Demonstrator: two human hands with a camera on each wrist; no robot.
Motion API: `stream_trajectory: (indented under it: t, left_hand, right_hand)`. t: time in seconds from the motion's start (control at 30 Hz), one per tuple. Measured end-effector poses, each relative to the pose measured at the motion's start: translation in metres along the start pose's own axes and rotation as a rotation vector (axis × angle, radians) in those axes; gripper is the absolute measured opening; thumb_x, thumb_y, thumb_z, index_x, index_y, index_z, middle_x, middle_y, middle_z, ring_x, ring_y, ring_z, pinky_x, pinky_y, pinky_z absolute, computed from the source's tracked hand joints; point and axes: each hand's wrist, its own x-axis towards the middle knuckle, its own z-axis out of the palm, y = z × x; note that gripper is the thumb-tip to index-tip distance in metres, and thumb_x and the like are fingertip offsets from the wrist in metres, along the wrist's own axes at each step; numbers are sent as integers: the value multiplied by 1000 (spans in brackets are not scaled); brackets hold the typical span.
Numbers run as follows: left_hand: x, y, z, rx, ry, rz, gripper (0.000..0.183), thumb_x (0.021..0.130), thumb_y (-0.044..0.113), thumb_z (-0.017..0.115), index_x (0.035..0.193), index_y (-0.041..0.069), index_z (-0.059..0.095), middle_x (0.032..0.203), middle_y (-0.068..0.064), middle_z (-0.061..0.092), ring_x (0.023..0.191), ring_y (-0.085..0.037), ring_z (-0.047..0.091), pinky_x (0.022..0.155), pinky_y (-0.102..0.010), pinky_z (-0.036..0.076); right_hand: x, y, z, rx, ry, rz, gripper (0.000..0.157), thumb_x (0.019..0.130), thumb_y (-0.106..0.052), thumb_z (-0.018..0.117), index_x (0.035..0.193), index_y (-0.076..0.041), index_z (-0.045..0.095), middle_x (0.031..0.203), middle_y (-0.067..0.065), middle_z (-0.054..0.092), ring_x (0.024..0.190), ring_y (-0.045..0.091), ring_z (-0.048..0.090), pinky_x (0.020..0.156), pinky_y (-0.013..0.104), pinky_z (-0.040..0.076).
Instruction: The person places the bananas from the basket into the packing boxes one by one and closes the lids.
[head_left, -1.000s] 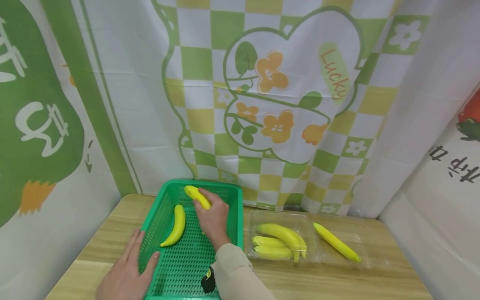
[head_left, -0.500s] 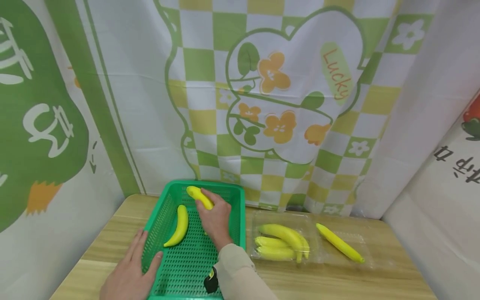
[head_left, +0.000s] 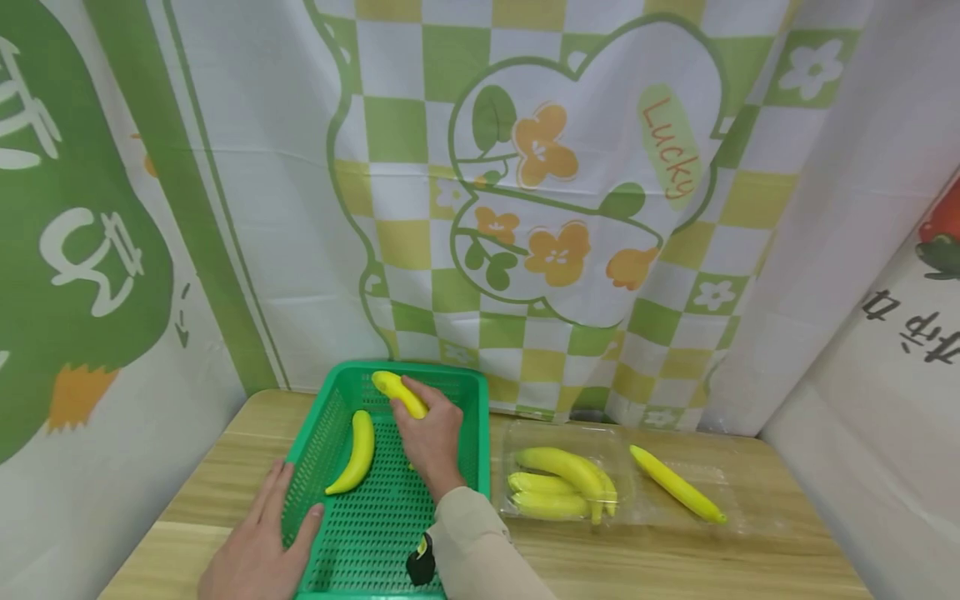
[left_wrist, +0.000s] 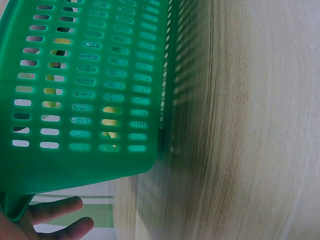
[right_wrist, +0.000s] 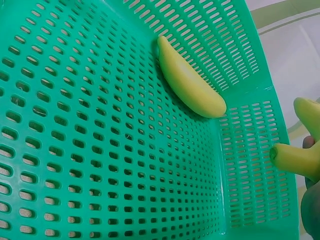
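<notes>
"What was grasped by the bare right hand (head_left: 433,433)?"

"Curved, smooth yellow banana fruit (head_left: 392,387) was held, at the far end of the green, perforated, rectangular plastic basket (head_left: 360,542)."

"And the left hand (head_left: 251,537)?"

"It was laid unclenched, fingers extended, against the basket's left rim."

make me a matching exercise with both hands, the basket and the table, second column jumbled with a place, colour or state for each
Column one
1. left hand
2. right hand
3. basket
4. table

Column two
A. green, full of holes
B. gripping yellow fruit
C. pale, wood-grained
D. at the basket's left side

Pairs: 1-D, 2-B, 3-A, 4-C
</notes>
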Motion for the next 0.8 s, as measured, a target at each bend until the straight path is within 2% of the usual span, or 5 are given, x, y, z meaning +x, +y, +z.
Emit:
stream_trajectory:
  t: [0.4,0.8]
  left_hand:
    - [1,-2,1,5,6,11,94,108,70,30,171,8,1,179,-20,3,140,-62,46,91,-68,57]
    - [4,-2,0,0,-19,7,95,108,70,31,171,6,-1,179,-21,-1,143,-63,43,90,-68,57]
  right_hand:
    - [0,0,0,10,6,-3,33,96,-22,81,128,-21,79,126,3,79,97,14,72,74,21,60]
    - [0,-1,-2,27,18,30,33,96,-23,81,128,-22,79,126,1,79,95,11,71,73,19,60]
